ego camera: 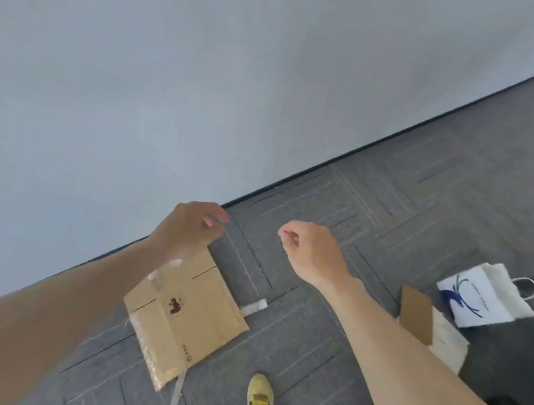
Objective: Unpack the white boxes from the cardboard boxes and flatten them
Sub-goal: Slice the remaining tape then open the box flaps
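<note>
Down on the dark grey carpet floor (377,219), right under the left wrist: flat brown cardboard box (184,315). Looks pressed flat already. Sits cornerwise, one corner pointing far, up toward the left hand (190,229). Looks nearly square, so hard to pick a long side. Just beside its right corner: short strip of clear tape (255,306). By its near corner: long thin strip of tape (176,397).

Both hands up in the air, side by side, with a gap between. Left hand: fingers curled in, thumb tip close to the first finger. Right hand (311,254): much the same, curled in like a small pinch. Nothing seen in either one; cannot tell about any thin clear bit pinched there.

Over to the right, just past the right forearm: brown cardboard flap (415,313) with a pale cream boxy thing (449,340) touching it. Maybe the next white box, but too blurry to say for sure. Farther right: white paper bag with a blue mark (483,297).

Probably calls for a turn to the right next. Lies right of both hands and low down, much closer to the right hand.
</note>
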